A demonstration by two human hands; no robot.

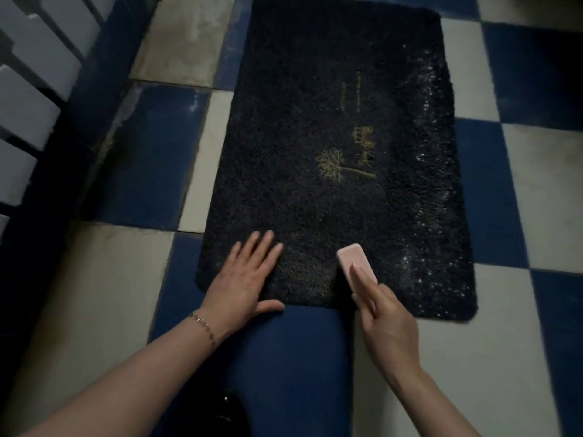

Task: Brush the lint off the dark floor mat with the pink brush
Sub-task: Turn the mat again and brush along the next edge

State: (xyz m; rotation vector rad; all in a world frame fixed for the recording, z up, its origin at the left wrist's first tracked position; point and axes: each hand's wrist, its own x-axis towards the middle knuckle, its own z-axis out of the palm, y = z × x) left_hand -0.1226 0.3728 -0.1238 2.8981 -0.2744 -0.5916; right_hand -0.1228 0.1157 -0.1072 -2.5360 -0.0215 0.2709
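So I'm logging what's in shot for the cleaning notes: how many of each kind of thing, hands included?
Dark floor mat: 1
Pink brush: 1
Hands: 2, left hand, right hand
Bracelet: 1
Total: 5

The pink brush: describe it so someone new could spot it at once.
Find the dark floor mat on the blue and white checkered tiles. Near its closest edge, the right hand holds the pink brush, a small pale rounded block, the only pink thing here.
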